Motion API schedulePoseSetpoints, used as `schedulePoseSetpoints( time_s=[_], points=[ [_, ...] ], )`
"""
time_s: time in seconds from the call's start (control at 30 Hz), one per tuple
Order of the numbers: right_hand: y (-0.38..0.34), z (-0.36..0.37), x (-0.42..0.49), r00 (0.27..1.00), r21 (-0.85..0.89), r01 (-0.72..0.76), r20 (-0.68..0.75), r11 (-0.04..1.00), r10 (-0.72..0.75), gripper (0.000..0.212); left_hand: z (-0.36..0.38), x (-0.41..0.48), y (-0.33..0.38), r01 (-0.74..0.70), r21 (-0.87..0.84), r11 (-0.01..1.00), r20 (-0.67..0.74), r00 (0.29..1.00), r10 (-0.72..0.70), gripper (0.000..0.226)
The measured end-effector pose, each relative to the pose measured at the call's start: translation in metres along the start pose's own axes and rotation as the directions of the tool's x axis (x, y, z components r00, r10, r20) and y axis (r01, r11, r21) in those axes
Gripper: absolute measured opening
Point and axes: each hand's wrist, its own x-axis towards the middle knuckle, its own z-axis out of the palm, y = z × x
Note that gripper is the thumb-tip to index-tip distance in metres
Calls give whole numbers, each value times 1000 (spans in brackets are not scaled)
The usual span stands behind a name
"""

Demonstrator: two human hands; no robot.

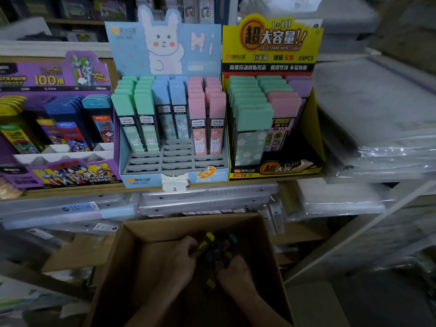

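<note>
Both my hands reach down into an open brown cardboard box (264, 234) below the shelf. My left hand (181, 258) and my right hand (236, 272) curl around a dark bundle of small lead-refill cases (218, 252) with yellow and teal caps. The bundle sits between the two hands in the dim box; how many cases it holds is unclear. On the shelf above stand a purple display box (56, 67), a blue rabbit display box (165, 48) with several empty front slots (174, 159), and a yellow display box (271, 41).
The wooden shelf edge (94, 187) runs just above the box. Plastic-wrapped packs (205, 199) hang under it. Stacks of wrapped paper goods (377, 128) fill the right side. More cardboard (77, 253) lies left of the box.
</note>
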Motion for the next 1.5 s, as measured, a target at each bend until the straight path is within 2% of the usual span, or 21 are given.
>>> schedulePoseSetpoints(
  time_s=[0.13, 0.2, 0.33, 0.47, 0.6, 0.77, 0.9, 1.0, 1.13, 1.27, 1.37, 1.5],
  points=[
    [3, 0, 1, 1000, 24, 14, -20, 1000, -13, 32, 9, 12, 8, -91, 39, 995, 33, 995, 89, 11],
    [2, -1, 1, 1000, 53, 13, -24, 999, -11, 22, 12, 14, 10, -119, 48, 992, 69, 991, 116, 13],
    [-7, 0, 4, 997, 90, -67, -42, 994, 71, 33, 12, 8, 14, -153, 54, 987, 151, 978, 143, 26],
    [-13, 4, 6, 991, 245, -130, -10, 961, 136, 31, 10, 0, 20, -61, -28, 998, 168, 984, 65, 34],
    [-17, 6, 9, 983, 323, -175, -1, 930, 185, 24, 10, -6, 22, 26, -6, 1000, 229, 973, -24, 35],
    [-22, 9, 8, 989, 279, -142, 1, 950, 148, 8, 10, -12, 22, 142, -33, 989, 315, 941, -125, 21],
    [-22, 12, 5, 995, 209, -94, -11, 973, 99, 14, 12, -16, 23, 198, -67, 978, 263, 949, -174, 21],
    [-20, 14, 5, 993, 235, -119, 14, 965, 119, 20, 14, -20, 22, 182, -69, 981, 211, 964, -164, 26],
    [-17, 15, 4, 989, 312, -144, 77, 939, 126, 24, 13, -25, 21, 198, -156, 968, 211, 964, -164, 31],
    [-10, 11, 3, 983, 482, -153, 161, 863, 84, 26, 8, -29, 19, 277, -251, 928, 225, 949, -222, 27],
    [-8, 7, -2, 966, 639, -195, 258, 744, 32, 27, -1, -37, 23, 282, -360, 889, 210, 953, -217, 17],
    [-14, -4, -22, 941, 787, -182, 314, 589, -129, 28, -12, -51, 31, 248, -547, 800, 123, 969, -216, 16]
  ],
)
